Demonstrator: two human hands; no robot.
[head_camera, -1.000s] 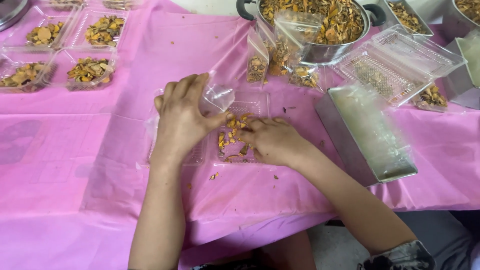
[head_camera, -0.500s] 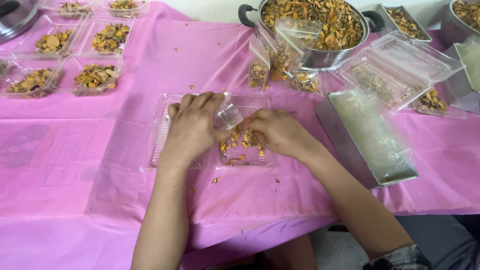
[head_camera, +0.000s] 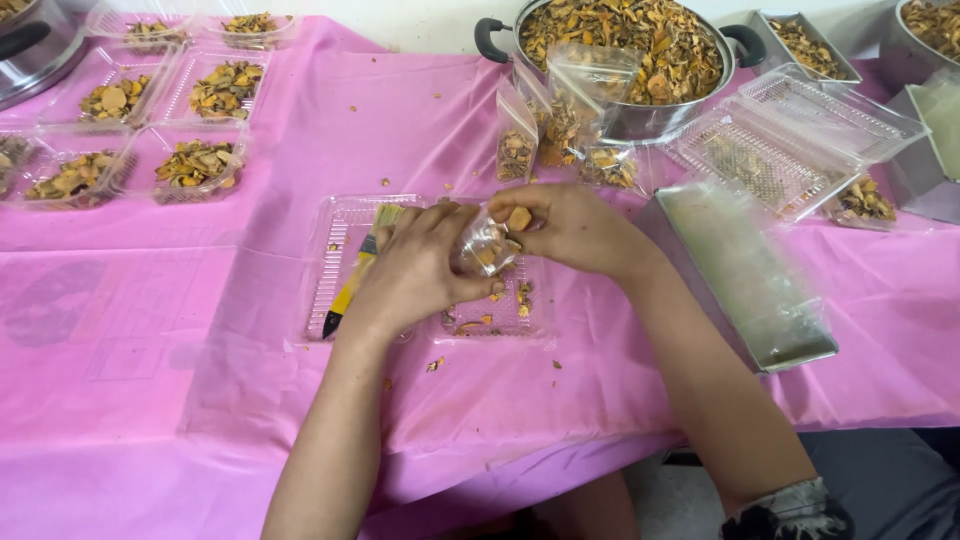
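My left hand (head_camera: 418, 272) grips a small clear plastic bag (head_camera: 483, 246) partly filled with dried orange-brown slices. My right hand (head_camera: 572, 226) pinches one dried slice (head_camera: 519, 217) at the bag's mouth. Both hands hover over an open clear hinged tray (head_camera: 340, 250) on the pink tablecloth. A few loose slices (head_camera: 505, 300) lie in the tray's right half. A yellow-handled brush (head_camera: 355, 275) lies in its left half, partly under my left hand.
A large metal pot (head_camera: 640, 45) of dried slices stands at the back, with filled small bags (head_camera: 560, 135) leaning on it. Filled clear trays (head_camera: 195, 165) sit at the left. A metal pan of flat bags (head_camera: 745, 270) and empty clear trays (head_camera: 790, 135) lie right.
My left hand lifted the small bag off the tray and turned it toward my right hand. My right hand rose from the loose slices with one piece pinched at the bag's mouth.
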